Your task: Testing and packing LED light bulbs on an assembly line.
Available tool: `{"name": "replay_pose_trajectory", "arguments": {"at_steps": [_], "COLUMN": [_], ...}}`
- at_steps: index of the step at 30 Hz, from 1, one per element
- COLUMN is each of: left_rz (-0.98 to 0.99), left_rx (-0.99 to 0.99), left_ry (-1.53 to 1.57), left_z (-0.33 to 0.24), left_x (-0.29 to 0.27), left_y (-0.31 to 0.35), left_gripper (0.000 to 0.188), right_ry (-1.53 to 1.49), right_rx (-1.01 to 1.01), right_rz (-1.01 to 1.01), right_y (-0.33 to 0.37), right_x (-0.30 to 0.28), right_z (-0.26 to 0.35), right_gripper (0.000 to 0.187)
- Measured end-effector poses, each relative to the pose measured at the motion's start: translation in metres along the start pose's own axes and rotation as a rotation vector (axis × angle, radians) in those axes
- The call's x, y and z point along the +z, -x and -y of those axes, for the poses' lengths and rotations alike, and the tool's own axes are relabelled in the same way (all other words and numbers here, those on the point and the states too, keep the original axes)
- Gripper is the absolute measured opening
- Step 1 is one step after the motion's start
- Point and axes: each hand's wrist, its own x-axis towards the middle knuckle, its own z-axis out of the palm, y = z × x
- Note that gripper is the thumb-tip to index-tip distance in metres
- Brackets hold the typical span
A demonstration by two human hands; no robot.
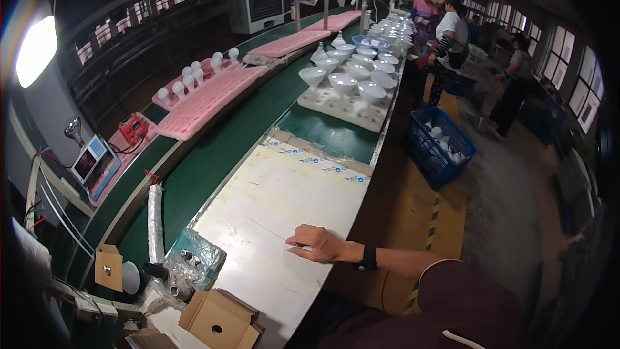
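Observation:
My right hand (316, 243), with a black band at its wrist, rests on or just above a pale work board (271, 200). Its fingers are curled together toward the thumb; whether something small is between them is hidden. My left hand is out of view. Nearer the front left of the board lies an open brown cardboard box (219, 324) with a round hole. Beside it are metal and black fittings (174, 289) and clear plastic wrap (205, 255). A wrapped silvery tube (155, 220) rises behind them.
White reflector bulbs (342, 83) stand in a foam tray (336, 108) on the green conveyor (223, 158). Pink foam trays (210, 100) line the left side, near a small meter (90, 158). A blue crate (439, 168) stands right; several people are beyond.

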Motion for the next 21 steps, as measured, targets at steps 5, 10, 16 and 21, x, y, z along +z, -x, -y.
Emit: {"name": "replay_pose_trajectory", "arguments": {"at_steps": [5,10,16,21], "left_rz": [-0.092,-0.027,-0.014,-0.014], "left_rx": [0.111,0.110,0.139,0.139], "left_ry": [-0.102,-0.098,-0.091,-0.134], "left_z": [0.036,0.026,0.018,0.024], "left_x": [0.020,0.019,0.014,0.017], "left_y": [0.038,0.029,0.025,0.030], "left_gripper": [0.025,0.023,0.022,0.023], "right_ry": [0.207,0.288,0.357,0.346], "right_rx": [-0.054,-0.091,-0.108,-0.098], "right_rz": [0.007,-0.005,-0.002,-0.015], "right_y": [-0.001,-0.002,-0.001,0.002], "right_x": [0.004,0.006,0.009,0.011], "right_z": [0.002,0.005,0.005,0.000], "right_gripper": [0.013,0.011,0.014,0.015]}}
